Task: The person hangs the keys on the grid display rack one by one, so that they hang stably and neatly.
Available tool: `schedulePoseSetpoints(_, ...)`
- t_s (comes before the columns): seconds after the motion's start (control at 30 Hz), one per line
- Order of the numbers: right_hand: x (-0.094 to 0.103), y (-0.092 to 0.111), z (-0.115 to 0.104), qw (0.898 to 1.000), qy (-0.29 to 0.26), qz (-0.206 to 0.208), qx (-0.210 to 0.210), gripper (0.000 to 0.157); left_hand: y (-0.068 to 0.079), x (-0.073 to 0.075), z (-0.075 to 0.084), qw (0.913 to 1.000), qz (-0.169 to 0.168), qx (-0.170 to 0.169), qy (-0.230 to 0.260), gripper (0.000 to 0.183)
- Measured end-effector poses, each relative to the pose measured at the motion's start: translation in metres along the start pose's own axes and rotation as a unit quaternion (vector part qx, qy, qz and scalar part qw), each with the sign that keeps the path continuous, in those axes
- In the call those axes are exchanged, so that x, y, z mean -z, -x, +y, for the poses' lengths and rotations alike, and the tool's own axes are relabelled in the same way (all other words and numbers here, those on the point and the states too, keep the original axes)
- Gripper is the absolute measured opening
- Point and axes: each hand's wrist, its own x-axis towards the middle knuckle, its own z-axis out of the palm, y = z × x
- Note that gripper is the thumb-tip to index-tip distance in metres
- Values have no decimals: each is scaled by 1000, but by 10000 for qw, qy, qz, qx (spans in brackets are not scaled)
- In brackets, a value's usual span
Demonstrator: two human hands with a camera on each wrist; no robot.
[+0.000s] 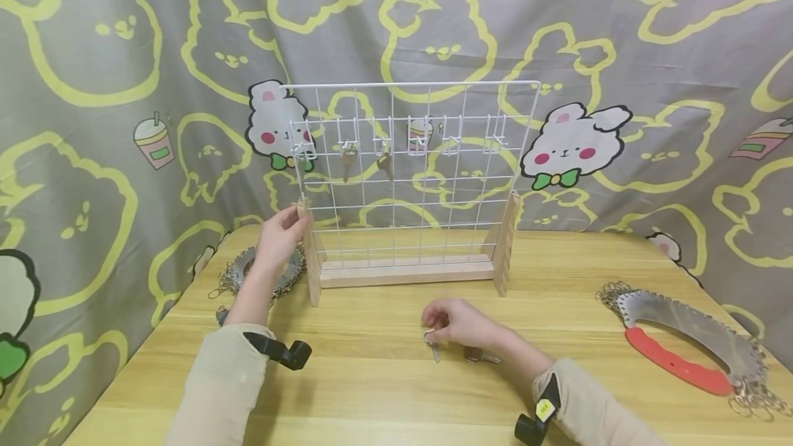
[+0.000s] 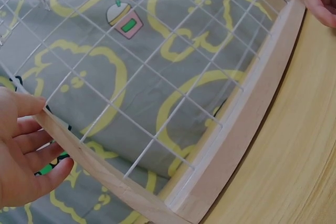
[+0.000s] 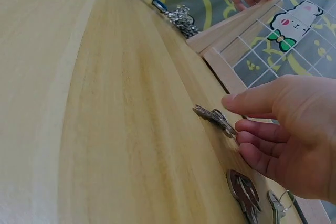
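Note:
My left hand [image 1: 277,239] holds the top of the left wooden post [image 1: 312,257] of a white wire grid rack [image 1: 409,226], with the thumb at its edge in the left wrist view. Low over the table in front of the rack, my right hand [image 1: 464,325] pinches the ring of a small silver key [image 3: 210,115]; the fingers partly hide the ring. Beside that hand lie a brown-headed key [image 3: 242,190] and a silver key [image 3: 276,207]. On the rack's left hooks hang bronze keys [image 1: 348,164] and a greyish key [image 1: 301,162].
Further hooks [image 1: 452,145] line the rack toward the right. A metal hoop [image 1: 291,270] fringed with rings lies left behind my arm, a blue-headed item [image 1: 221,314] near it. A curved metal plate with a red handle [image 1: 675,363] lies at right. Patterned cloth [image 1: 557,33] hangs behind.

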Motion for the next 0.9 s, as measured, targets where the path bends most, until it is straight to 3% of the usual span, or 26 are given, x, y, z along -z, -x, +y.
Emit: schedulePoseSetpoints(0.9, -1, -4, -16, 9900, 1181, -764, -45, 18, -1, -1, 0, 10000, 45, 14, 30, 56)
